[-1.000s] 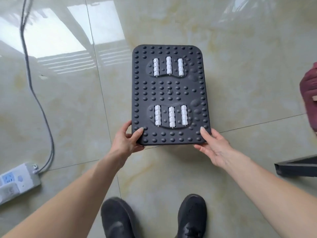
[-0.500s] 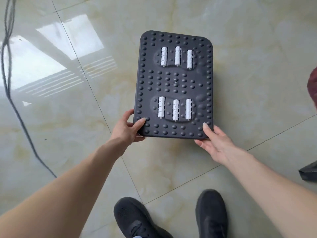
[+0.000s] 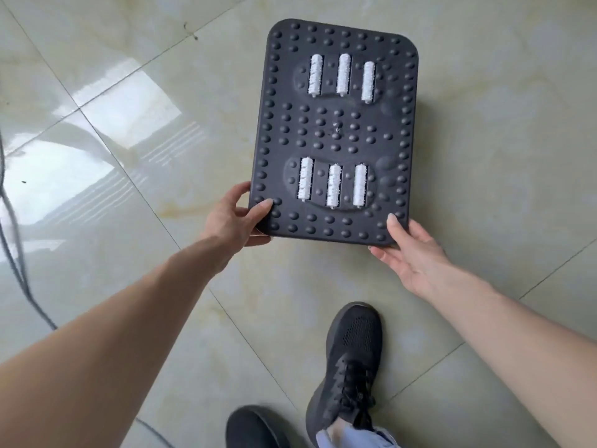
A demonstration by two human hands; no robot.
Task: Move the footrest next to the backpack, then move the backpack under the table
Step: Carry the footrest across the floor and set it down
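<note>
I observe the footrest [image 3: 336, 130], a dark rectangular board with rounded corners, held above the pale glossy tile floor [image 3: 484, 156] in the upper middle of the head view. Its top face carries rows of raised studs and two oval foot zones, each fitted with three white rollers [image 3: 332, 185]; one set sits toward the far end, the other toward the near end.

My left hand [image 3: 234, 216] grips the near-left corner: the thumb lies on the studded top face, the fingers curl around the side edge and beneath it, pinching the board. My right hand [image 3: 410, 250] is at the near-right corner: the thumb rests on the top face, the palm faces upward with the fingers loosely extended under the near edge. I cannot tell how firmly those fingers press against the underside.

Both bare forearms reach in from the lower corners of the view. Below the footrest, two black shoes stand on the tiles; the right shoe [image 3: 350, 360] is forward and fully visible with laces, the left shoe [image 3: 255, 428] is cut off by the bottom edge. A dark cable [image 3: 16, 270] runs down the far left side of the floor. Window light reflects on the tiles left of the footrest.
</note>
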